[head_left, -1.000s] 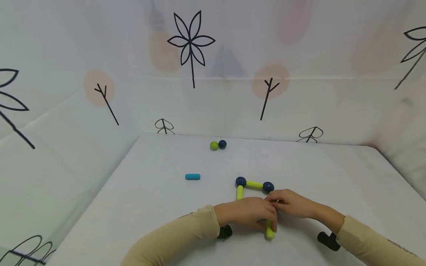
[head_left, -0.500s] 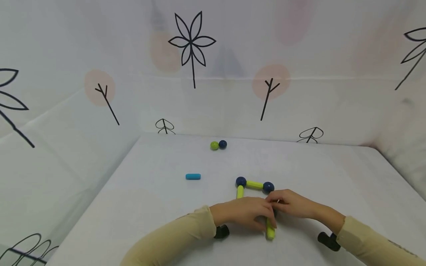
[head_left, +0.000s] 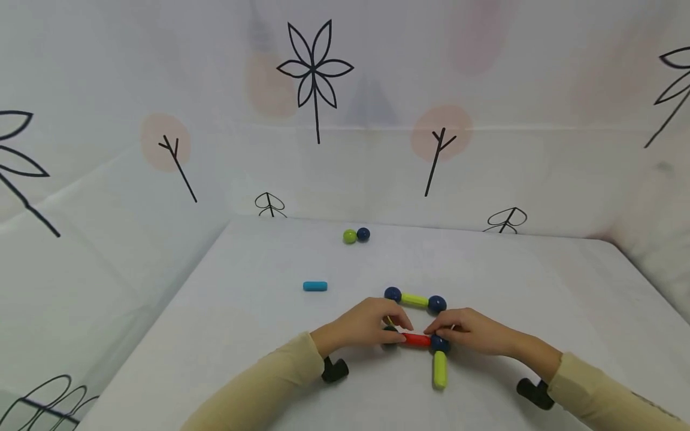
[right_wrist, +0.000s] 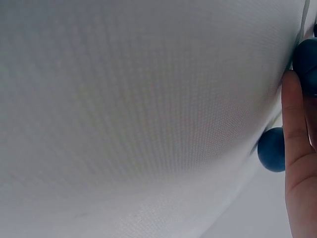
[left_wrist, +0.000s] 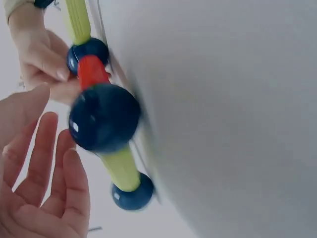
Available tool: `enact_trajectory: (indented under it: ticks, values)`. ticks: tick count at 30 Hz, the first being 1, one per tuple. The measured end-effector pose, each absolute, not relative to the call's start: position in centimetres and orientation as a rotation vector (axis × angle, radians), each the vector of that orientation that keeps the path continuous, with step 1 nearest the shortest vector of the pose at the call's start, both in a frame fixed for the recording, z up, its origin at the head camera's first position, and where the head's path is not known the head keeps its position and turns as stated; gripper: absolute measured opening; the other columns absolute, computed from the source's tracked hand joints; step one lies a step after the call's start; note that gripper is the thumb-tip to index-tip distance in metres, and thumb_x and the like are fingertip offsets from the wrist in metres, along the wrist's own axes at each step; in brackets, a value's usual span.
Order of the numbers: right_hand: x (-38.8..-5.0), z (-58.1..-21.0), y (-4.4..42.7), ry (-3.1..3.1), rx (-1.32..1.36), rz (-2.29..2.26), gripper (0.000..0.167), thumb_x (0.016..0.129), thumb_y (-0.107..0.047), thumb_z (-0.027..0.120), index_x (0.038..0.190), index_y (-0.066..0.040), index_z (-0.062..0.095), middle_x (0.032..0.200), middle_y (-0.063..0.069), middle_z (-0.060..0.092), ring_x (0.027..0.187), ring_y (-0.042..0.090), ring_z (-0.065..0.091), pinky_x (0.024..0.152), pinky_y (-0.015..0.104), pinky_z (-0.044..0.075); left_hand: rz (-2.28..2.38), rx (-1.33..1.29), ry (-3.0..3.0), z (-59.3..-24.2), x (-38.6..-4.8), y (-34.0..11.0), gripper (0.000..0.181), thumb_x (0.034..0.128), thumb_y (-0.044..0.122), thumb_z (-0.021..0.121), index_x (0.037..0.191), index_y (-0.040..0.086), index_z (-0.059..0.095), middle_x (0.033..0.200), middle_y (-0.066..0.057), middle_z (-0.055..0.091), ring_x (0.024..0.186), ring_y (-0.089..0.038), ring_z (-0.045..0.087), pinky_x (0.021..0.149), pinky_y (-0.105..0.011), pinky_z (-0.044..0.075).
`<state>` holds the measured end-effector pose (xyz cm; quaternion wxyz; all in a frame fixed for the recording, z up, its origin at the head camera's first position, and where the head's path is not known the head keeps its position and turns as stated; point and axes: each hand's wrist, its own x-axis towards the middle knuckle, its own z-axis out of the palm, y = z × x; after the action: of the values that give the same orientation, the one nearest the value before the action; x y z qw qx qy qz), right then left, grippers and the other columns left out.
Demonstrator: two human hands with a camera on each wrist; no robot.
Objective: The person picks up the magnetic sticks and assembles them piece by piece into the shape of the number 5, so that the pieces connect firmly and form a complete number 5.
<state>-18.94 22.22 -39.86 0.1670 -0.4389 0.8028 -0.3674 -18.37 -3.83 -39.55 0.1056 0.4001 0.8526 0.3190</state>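
Observation:
A red rod [head_left: 417, 340] lies between two dark blue balls, touching the right ball [head_left: 441, 344]. My right hand [head_left: 480, 329] pinches that right ball between thumb and fingers. By the left ball [left_wrist: 104, 118] my left hand [head_left: 366, 323] spreads its thumb and fingers; in the left wrist view they are loosely bent with nothing in them. A yellow-green rod [head_left: 439, 371] points toward me from the right ball. Farther back, another yellow-green rod [head_left: 414, 300] joins two blue balls. The rod [left_wrist: 120, 168] running back from the left ball is mostly hidden in the head view.
A light blue rod [head_left: 315, 286] lies on the white table [head_left: 259, 257], left of the assembly. Farther back, a green ball [head_left: 350, 236] and a dark blue ball [head_left: 363, 234] sit side by side. Patterned white cloth [head_left: 366, 167] rises around the table.
My left hand has moved back and left, off the near yellow-green rod, uncovering the red rod and the right ball. My right hand has stayed nearly in place.

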Motion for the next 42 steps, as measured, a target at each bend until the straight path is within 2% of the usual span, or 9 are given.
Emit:
enact_trajectory:
  ticks: [9, 18, 30, 42]
  values:
    - [-18.9, -40.0, 22.2, 2.276, -1.228, -1.048, 0.02, 0.096, -0.011, 0.052, 0.109, -0.006, 0.065, 0.102, -0.003, 0.063, 0.086, 0.008, 0.054, 0.073, 0.024, 0.048, 1.155, 0.867, 2.601, -39.9, -20.3, -6.0, 0.022, 0.084, 0.017, 0.071, 0.105, 0.016, 0.065, 0.094, 0.011, 0.062, 0.086, -0.002, 0.055, 0.076, -0.017, 0.046]
    - [-18.9, -40.2, 22.2, 2.249, -1.186, -1.044, 0.025, 0.091, -0.024, 0.061, 0.11, -0.008, 0.064, 0.103, -0.003, 0.062, 0.089, 0.007, 0.056, 0.073, 0.026, 0.051, 1.29, 0.624, 2.676, -40.0, -22.6, -7.7, 0.024, 0.0843, 0.019, 0.071, 0.108, 0.014, 0.065, 0.09, 0.006, 0.061, 0.082, -0.009, 0.055, 0.072, -0.022, 0.047]
    - [-19.5, -39.8, 22.7, 2.3, -1.19, -1.022, 0.023, 0.092, -0.019, 0.059, 0.11, -0.006, 0.065, 0.103, 0.001, 0.062, 0.094, 0.01, 0.057, 0.078, 0.027, 0.05, 1.451, 0.323, 2.743, -39.7, -25.9, -8.8, 0.029, 0.0853, 0.019, 0.069, 0.112, 0.008, 0.063, 0.103, -0.002, 0.064, 0.091, -0.015, 0.058, 0.075, -0.028, 0.049]
    - [-19.4, -39.8, 22.7, 2.288, -1.165, -1.045, 0.022, 0.092, -0.02, 0.06, 0.109, -0.008, 0.065, 0.104, -0.001, 0.062, 0.093, 0.009, 0.056, 0.077, 0.027, 0.05, 1.628, 0.163, 2.809, -40.2, -29.3, -9.0, 0.033, 0.0819, 0.013, 0.072, 0.111, 0.001, 0.061, 0.104, -0.008, 0.062, 0.094, -0.022, 0.06, 0.078, -0.031, 0.049]
